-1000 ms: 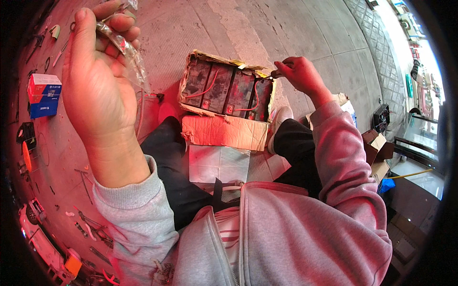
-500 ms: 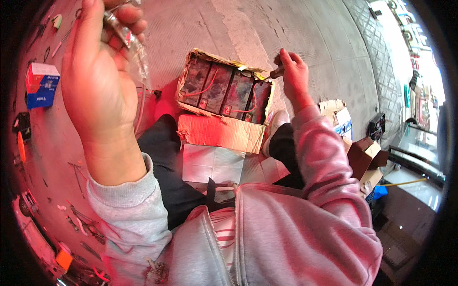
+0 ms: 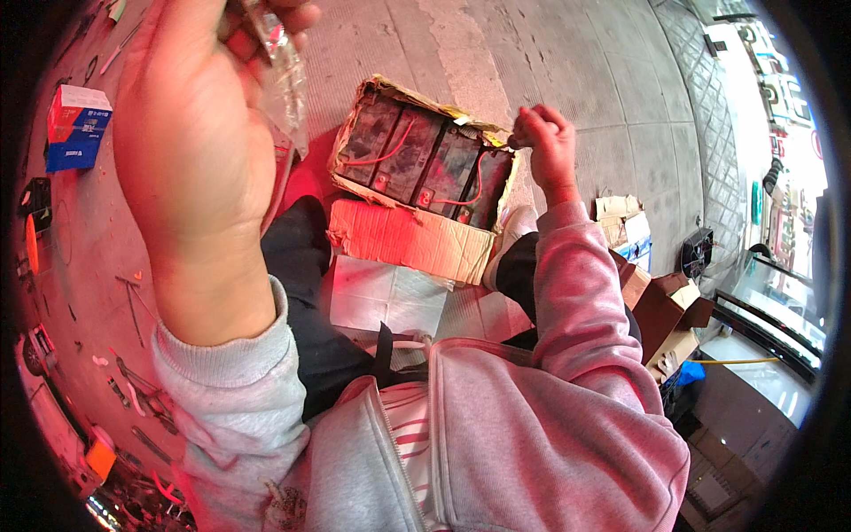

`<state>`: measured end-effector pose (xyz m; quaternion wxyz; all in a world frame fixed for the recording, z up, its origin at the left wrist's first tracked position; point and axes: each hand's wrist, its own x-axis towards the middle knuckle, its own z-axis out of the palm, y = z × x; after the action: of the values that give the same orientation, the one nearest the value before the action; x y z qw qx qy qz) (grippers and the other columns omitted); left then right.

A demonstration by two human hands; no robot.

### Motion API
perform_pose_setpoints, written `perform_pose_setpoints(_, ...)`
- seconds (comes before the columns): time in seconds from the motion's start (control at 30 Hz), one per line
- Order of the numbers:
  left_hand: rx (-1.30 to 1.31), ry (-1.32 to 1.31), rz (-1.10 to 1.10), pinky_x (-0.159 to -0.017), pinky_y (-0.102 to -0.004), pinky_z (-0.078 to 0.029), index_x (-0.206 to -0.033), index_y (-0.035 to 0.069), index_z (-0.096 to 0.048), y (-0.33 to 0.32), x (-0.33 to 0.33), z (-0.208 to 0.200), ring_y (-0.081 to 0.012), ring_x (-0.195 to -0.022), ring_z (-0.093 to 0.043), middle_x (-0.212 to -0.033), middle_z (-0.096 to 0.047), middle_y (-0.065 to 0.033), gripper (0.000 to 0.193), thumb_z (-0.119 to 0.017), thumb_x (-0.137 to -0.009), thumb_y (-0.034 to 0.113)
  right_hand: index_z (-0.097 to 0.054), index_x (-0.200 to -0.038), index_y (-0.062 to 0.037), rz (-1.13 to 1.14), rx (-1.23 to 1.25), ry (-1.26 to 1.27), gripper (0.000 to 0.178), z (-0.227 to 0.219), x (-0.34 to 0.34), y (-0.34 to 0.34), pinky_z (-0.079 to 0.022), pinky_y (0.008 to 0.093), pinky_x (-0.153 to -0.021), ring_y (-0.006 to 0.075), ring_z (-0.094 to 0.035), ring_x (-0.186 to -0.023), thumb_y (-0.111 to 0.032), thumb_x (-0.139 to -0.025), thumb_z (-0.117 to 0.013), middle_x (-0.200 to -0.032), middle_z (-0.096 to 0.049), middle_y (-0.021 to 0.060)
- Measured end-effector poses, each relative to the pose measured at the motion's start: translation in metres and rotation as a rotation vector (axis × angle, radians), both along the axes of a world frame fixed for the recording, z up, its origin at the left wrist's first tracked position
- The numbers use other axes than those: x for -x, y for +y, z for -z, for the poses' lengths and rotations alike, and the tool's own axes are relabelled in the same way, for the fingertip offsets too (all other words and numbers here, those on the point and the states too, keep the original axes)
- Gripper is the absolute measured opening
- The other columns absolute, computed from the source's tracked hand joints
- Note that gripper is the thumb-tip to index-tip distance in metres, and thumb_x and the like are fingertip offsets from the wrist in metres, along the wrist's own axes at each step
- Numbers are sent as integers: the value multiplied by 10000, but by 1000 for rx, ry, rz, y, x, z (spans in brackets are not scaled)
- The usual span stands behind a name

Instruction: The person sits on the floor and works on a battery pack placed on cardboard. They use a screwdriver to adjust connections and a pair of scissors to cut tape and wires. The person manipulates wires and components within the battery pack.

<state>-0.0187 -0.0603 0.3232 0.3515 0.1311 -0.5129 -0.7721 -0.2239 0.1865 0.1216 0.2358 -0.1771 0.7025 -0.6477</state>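
My left hand (image 3: 195, 155) is raised close at the upper left, its fingers curled around a crinkled clear plastic bag (image 3: 285, 80) that hangs down beside the palm. Between my legs stands an opened, torn cardboard box (image 3: 412, 238) with its front flap folded down. Packed side by side in it are several dark batteries (image 3: 406, 155), with red wires looping across their tops. My right hand (image 3: 551, 151) is closed just off the box's right far corner. Something small and dark shows at its fingertips, too little of it to name.
A blue, red and white carton (image 3: 78, 129) stands on the floor at the left. Scattered hand tools (image 3: 137, 390) lie at the lower left. At the right are opened brown cartons (image 3: 660, 310), a black fan-like unit (image 3: 698, 253) and a glass-topped case (image 3: 771, 293).
My left hand has shifted right with the plastic bag. My right hand has moved slightly down and nearer the box corner, its fingers curled tighter; the dark thing in it shows less.
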Motion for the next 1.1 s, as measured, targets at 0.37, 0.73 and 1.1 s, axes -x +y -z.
perform_pose_setpoints(0.37, -14, 96, -288, -651, -239, -458, -939, 19, -641, 34, 11, -13, -123, -694, -563, -763, -600, -46, 304, -523, -1024, 286, -667, -858, 21, 16, -428, 177, 362, -23, 8, 1, -495, 295, -621, 119, -635, -655, -336, -913, -679, -654, -666, 51)
perform_pose_setpoints(0.73, -14, 225, -273, -662, -249, -485, -944, 23, -644, 22, 7, -1, -127, -718, -595, -792, -618, -41, 273, -558, -1009, 274, -585, -1027, 17, -370, -606, 606, 331, -57, 10, 33, -539, 390, -763, 343, -700, -872, -253, -865, -685, -919, -702, 198)
perform_pose_setpoints(1.1, -108, 232, -266, -666, -248, -493, -948, 28, -650, 19, 4, -6, -126, -725, -603, -803, -628, -38, 256, -576, -1000, 267, -583, -1026, 3, -281, -848, 567, 454, -67, 1, 22, -521, 432, -779, 367, -688, -906, -424, -888, -650, -901, -722, 186)
